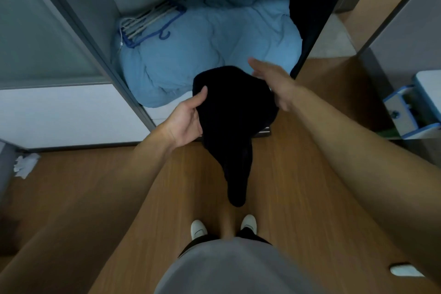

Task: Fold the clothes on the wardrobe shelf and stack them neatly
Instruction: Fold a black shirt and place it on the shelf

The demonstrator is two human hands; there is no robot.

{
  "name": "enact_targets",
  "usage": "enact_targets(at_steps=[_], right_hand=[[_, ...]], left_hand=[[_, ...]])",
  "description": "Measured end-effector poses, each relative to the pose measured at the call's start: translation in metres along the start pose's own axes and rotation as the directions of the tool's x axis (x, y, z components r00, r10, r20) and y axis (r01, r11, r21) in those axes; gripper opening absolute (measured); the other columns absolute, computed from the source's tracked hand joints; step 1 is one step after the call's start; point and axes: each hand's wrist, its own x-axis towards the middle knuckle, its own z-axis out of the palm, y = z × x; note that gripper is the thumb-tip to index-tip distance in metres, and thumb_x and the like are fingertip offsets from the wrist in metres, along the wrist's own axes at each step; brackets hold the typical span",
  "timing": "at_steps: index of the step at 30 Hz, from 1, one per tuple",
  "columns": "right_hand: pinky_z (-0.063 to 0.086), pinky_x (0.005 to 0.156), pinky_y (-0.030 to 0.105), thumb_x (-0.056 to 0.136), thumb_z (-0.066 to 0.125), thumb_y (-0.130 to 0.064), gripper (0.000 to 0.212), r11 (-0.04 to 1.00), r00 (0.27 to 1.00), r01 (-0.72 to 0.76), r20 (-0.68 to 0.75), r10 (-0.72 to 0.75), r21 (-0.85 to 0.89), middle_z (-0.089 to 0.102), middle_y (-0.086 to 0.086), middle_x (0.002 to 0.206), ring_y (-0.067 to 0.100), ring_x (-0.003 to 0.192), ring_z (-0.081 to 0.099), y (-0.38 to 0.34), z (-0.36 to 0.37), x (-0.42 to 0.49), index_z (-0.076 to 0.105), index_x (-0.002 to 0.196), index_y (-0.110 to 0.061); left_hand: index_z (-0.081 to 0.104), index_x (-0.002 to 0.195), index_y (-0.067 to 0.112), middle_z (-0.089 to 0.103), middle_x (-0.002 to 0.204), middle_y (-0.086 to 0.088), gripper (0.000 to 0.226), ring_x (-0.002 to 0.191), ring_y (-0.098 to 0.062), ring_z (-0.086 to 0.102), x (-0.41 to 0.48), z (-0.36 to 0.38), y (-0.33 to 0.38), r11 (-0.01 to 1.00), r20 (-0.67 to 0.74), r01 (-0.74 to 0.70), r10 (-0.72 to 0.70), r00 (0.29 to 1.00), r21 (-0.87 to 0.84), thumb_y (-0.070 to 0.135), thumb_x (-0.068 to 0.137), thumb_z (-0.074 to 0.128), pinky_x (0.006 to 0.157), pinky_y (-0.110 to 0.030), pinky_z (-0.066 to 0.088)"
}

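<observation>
Left hand [188,122] is gripping the black garment [235,112]; right hand [274,83] is reaching, fingers [259,67] straight. Its hanging tail may be dragging it loose.

Both bare forearms reach forward and converge ahead of the torso. The left hand [187,123] is turned palm inward, its thumb pressed on top of a black, limp fabric garment [235,112] and its fingers hidden beneath, gripping the edge. The right hand [274,85] is slightly blurred, fingers straight and together, lying flat along the garment's right side.
</observation>
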Motion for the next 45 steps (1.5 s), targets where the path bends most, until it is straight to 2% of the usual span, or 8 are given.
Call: enact_targets(at_steps=[9,12,19,25,30,36,41,45], right_hand=[[0.042,0.108,0.053,0.065,0.055,-0.091,0.1,0.917,0.897,-0.397,0.226,0.381,0.028,0.055,0.004,0.142,0.028,0.127,0.055,0.101,0.011,-0.014,0.045,0.147,-0.034],[0.052,0.087,0.041,0.07,0.061,-0.084,0.069,0.926,0.9,-0.375,0.258,0.351,0.05,0.067,0.003,0.115,0.02,0.109,0.064,0.1,0.007,-0.015,0.059,0.121,-0.039],[0.053,0.101,0.041,0.098,0.063,-0.019,0.019,0.992,0.999,-0.024,0.051,0.017,0.123,0.073,0.009,0.115,0.027,0.115,0.066,0.069,0.006,-0.013,0.07,0.113,-0.011],[0.05,0.105,0.034,0.101,0.053,-0.039,0.041,0.878,0.989,0.097,0.057,-0.139,0.469,0.067,0.006,0.131,0.02,0.124,0.062,0.033,-0.01,-0.011,0.06,0.133,-0.014],[0.047,0.105,0.032,0.074,0.074,-0.062,0.076,0.966,0.966,-0.179,0.219,0.137,0.189,0.07,0.001,0.127,0.016,0.117,0.066,0.079,0.009,-0.012,0.06,0.134,-0.017],[0.058,0.078,0.027,0.068,0.076,-0.074,0.067,0.929,0.855,-0.362,0.424,0.299,0.075,0.075,-0.011,0.113,0.009,0.105,0.071,0.099,0.009,-0.003,0.062,0.118,-0.032],[0.056,0.093,0.034,0.069,0.076,-0.072,0.075,0.921,0.779,-0.39,0.529,0.338,-0.016,0.068,-0.018,0.121,0.005,0.114,0.065,0.11,0.009,-0.009,0.045,0.133,-0.046],[0.049,0.104,0.033,0.082,0.079,-0.042,0.068,0.979,0.943,-0.145,0.321,0.092,0.144,0.072,-0.002,0.122,0.017,0.116,0.067,0.108,0.015,-0.013,0.055,0.139,-0.015]], left_hand=[[0.069,0.123,0.015,0.069,0.127,-0.008,0.046,0.116,-0.023,0.067,0.007,-0.004,0.009,0.994,-0.095,-0.012,0.002,0.995,-0.108,0.05,0.097,0.053,0.083,-0.032,0.059],[0.061,0.13,0.013,0.068,0.128,-0.009,0.052,0.117,-0.023,0.066,0.009,-0.002,0.013,0.996,-0.135,-0.028,0.016,0.991,-0.09,0.051,0.096,0.055,0.085,-0.031,0.059],[0.071,0.107,0.015,0.077,0.104,-0.008,0.034,0.092,-0.02,0.075,0.008,0.001,0.022,0.997,-0.366,-0.054,0.071,0.928,0.055,0.045,0.095,0.061,0.068,-0.028,0.06],[0.071,0.11,0.011,0.078,0.098,-0.01,0.033,0.086,-0.022,0.076,0.004,0.006,0.041,1.0,-0.411,0.002,0.009,0.912,0.027,0.039,0.094,0.064,0.062,-0.03,0.06],[0.072,0.103,0.003,0.077,0.099,-0.015,0.035,0.087,-0.027,0.075,0.007,0.028,0.06,0.999,-0.329,-0.047,0.053,0.943,0.026,0.036,0.094,0.064,0.068,-0.034,0.061],[0.071,0.106,0.005,0.077,0.096,-0.013,0.038,0.087,-0.027,0.076,0.008,0.031,0.065,0.994,-0.341,-0.111,0.103,0.934,-0.005,0.04,0.094,0.064,0.065,-0.034,0.061],[0.069,0.118,0.007,0.075,0.11,-0.014,0.047,0.099,-0.029,0.073,0.008,0.025,0.066,0.987,-0.326,-0.143,0.113,0.939,-0.067,0.046,0.094,0.062,0.074,-0.037,0.061],[0.069,0.115,0.007,0.076,0.106,-0.014,0.043,0.097,-0.028,0.074,0.01,0.021,0.068,0.989,-0.368,-0.149,0.148,0.918,0.025,0.044,0.096,0.06,0.076,-0.038,0.06]])
